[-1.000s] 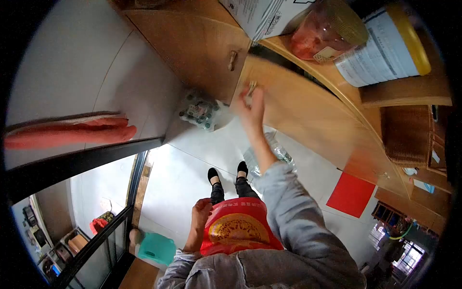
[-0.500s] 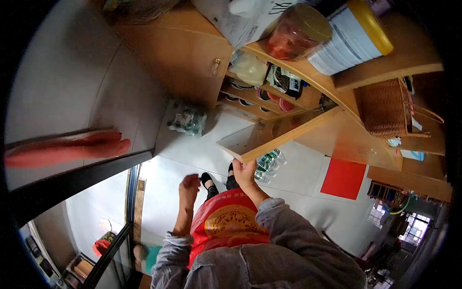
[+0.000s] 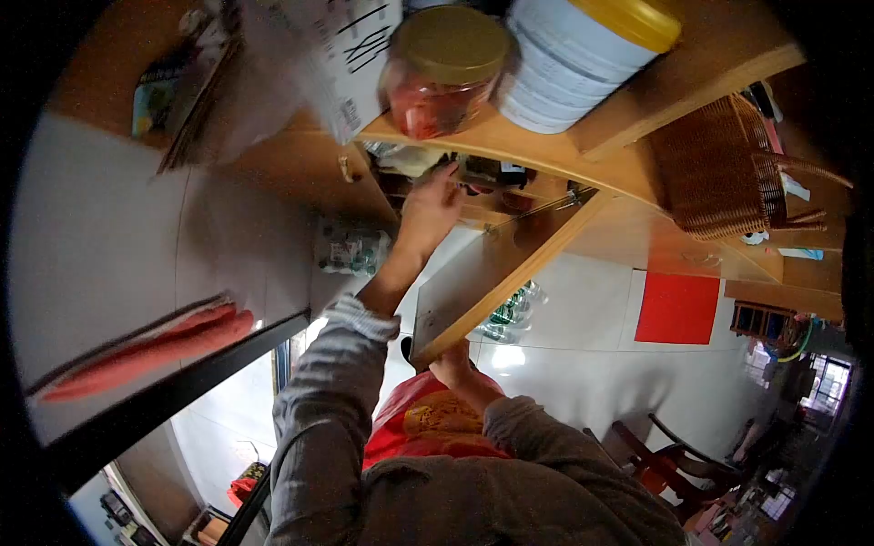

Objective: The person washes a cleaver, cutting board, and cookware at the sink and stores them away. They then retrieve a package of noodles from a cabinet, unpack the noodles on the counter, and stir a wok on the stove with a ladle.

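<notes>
My left hand (image 3: 433, 207) reaches up to the opening of the wooden cabinet, in front of the upper shelf. Its fingers point inward, look partly stretched and somewhat blurred, and no held thing shows in it. Just beyond the fingertips lies a dark package (image 3: 492, 170), with a pale bag (image 3: 405, 158) to its left. My right hand (image 3: 452, 364) grips the free edge of the swung-out cabinet door (image 3: 496, 291); its fingertips are partly hidden behind the panel. Shoes on the lower shelves are mostly covered by my left hand and the door.
Above the opening, a red-filled jar (image 3: 446, 77) and a white tub with a yellow lid (image 3: 574, 64) stand on the cabinet top. A wicker basket (image 3: 719, 173) sits to the right. Packs of bottles (image 3: 350, 250) rest on the floor. A dark wooden chair (image 3: 669, 460) is at lower right.
My left hand has moved up and forward from beside my body to the cabinet shelf. The door's free edge has come closer to my body, with my right hand still on it.
</notes>
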Demonstrator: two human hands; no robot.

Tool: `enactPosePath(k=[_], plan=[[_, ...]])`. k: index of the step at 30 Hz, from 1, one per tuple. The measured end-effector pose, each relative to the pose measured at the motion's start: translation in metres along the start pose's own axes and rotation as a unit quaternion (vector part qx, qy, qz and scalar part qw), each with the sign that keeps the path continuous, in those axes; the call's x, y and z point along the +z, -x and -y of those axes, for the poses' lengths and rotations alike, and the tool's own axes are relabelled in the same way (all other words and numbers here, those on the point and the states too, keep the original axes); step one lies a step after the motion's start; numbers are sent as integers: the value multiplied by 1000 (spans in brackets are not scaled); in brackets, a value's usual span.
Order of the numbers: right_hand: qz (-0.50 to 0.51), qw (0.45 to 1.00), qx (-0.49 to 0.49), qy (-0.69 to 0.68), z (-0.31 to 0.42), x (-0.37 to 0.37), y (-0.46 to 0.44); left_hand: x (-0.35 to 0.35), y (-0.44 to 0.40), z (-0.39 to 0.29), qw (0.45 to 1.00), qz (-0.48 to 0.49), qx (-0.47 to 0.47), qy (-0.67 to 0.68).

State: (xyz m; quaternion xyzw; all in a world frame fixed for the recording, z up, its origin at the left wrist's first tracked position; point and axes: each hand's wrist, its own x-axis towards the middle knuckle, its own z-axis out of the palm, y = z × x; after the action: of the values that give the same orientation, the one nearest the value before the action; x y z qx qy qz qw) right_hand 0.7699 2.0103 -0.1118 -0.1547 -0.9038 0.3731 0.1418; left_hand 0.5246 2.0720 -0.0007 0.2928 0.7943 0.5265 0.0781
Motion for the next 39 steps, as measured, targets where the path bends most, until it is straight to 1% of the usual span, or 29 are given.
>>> enactPosePath(k=[2, 3, 4, 6, 7, 8, 11, 13, 15, 17, 18, 19, 20, 22, 23, 25, 26, 27, 28, 29, 30, 33, 34, 35, 37, 38, 39], plan=[[46, 996, 63, -37, 1, -6, 11, 18, -28, -8, 985, 43, 48, -162], [34, 994, 66, -77, 6, -14, 5, 27, -42, -11, 966, 62, 72, -241], [22, 991, 68, -117, 11, -22, -1, 41, -53, -4, 962, 35, 128, -240], [5, 993, 40, -112, 13, -26, -3, 56, -70, 7, 933, 59, 182, -306], [-4, 994, 27, -109, 14, -29, -7, 63, -76, 9, 914, 83, 198, -344], [35, 996, 45, -76, 14, -34, -8, 67, -79, 15, 897, 104, 212, -373], [117, 985, 89, -92, 7, -28, 1, 71, -86, 23, 863, 131, 242, -423], [94, 991, 45, -81, -3, -16, 12, 69, -87, 25, 852, 132, 265, -432], [73, 995, 25, -62, -11, -4, 16, 62, -85, 23, 853, 122, 285, -420], [56, 997, 29, -32, -12, 3, 22, 49, -77, 20, 869, 105, 293, -386], [52, 997, 30, -55, -1, -8, 11, 40, -72, 20, 878, 96, 296, -365], [48, 995, 30, -78, 20, -32, -15, 29, -62, 19, 908, 83, 265, -312], [44, 993, 30, -102, 33, -44, -29, 16, -51, 18, 936, 68, 232, -254], [-37, 996, 36, -78, 10, 2, -9, -8, -33, 21, 984, 40, 128, -113], [-78, 994, 40, -67, 4, 20, -1, -20, -21, 22, 996, 25, 73, -42], [-24, 994, 48, -100, 11, 11, -10, -41, 10, 29, 998, 20, -21, 60], [4, 992, 50, -116, 14, 2, -23, -52, 23, 32, 991, 15, -67, 112], [33, 990, 53, -130, 18, -2, -32, -63, 35, 28, 967, 3, -115, 226], [12, 992, 60, -112, 23, 0, -39, -74, 44, 17, 928, -11, -159, 338], [-9, 993, 66, -93, 29, 2, -44, -86, 54, 5, 872, -26, -198, 446], [-10, 995, 69, -77, 31, 5, -49, -100, 62, -2, 855, -27, -219, 470], [-48, 987, 102, -112, 45, 0, -57, -131, 87, -11, 792, -30, -260, 551], [-71, 985, 91, -130, 42, 3, -54, -141, 93, -19, 793, -29, -266, 548], [-90, 973, 117, -180, 46, 3, -54, -150, 101, -24, 790, -37, -265, 552], [-89, 963, 175, -184, 42, 8, -50, -164, 114, -32, 783, -47, -262, 562], [-90, 965, 179, -169, 41, 10, -48, -173, 121, -38, 802, -32, -238, 547], [-92, 966, 184, -155, 40, 11, -49, -181, 129, -48, 812, -39, -212, 542]])
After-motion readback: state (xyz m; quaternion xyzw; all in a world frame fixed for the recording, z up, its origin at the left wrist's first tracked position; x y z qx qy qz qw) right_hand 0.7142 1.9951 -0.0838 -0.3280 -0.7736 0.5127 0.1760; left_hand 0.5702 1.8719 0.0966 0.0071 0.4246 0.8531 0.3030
